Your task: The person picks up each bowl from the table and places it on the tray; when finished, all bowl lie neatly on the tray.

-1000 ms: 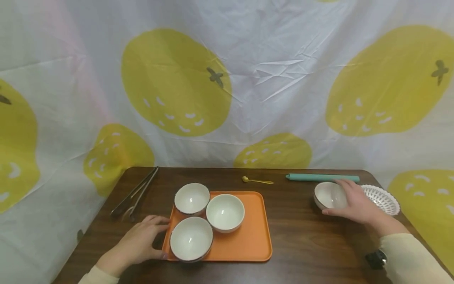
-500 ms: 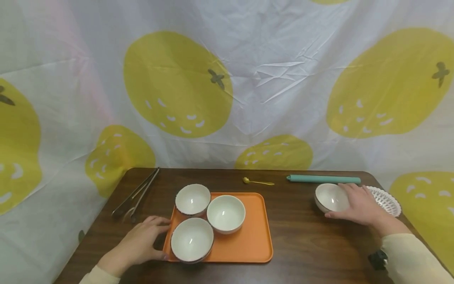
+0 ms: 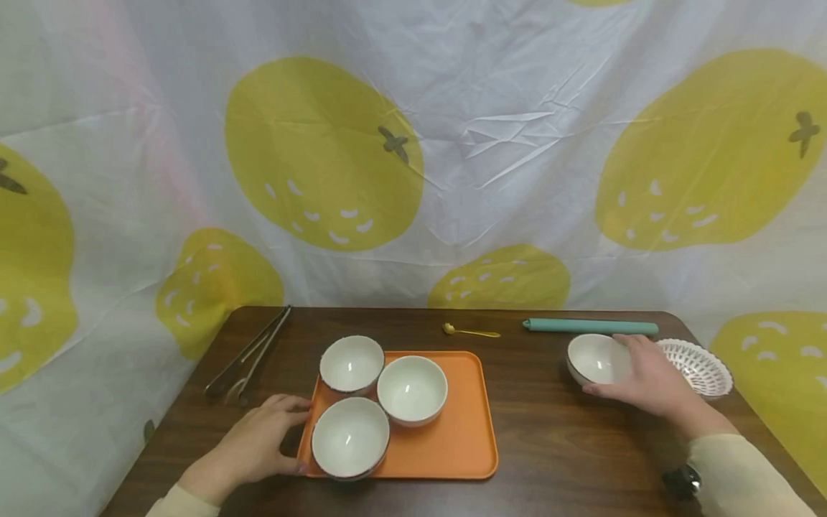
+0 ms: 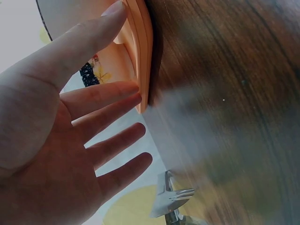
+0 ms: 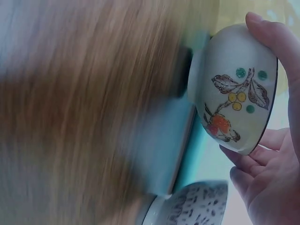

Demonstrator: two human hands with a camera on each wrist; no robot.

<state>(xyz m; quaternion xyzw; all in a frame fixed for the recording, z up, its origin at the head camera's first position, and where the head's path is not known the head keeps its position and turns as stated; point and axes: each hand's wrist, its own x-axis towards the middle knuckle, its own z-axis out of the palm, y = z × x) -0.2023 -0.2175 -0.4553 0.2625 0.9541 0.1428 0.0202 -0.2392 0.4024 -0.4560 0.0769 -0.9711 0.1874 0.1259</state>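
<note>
My right hand grips a white bowl by its rim, thumb on the near side and fingers on the far side. Painted fruit and leaves decorate the bowl's outside in the right wrist view. Whether its foot touches the table, I cannot tell. At the left, my left hand has its thumb and fingers spread along the left edge of an orange tray. The left wrist view shows its fingertips at the tray rim. Three white bowls stand on the tray: a back-left bowl, a front-left bowl and a right bowl.
A white openwork dish lies beside my right hand. Behind the held bowl is a teal stick-shaped thing. A small gold spoon lies behind the tray. Metal tongs rest at the back left of the table.
My right hand has shifted slightly to the left with the bowl in it, so more of the openwork dish shows. The left hand and the tray stay in place.
</note>
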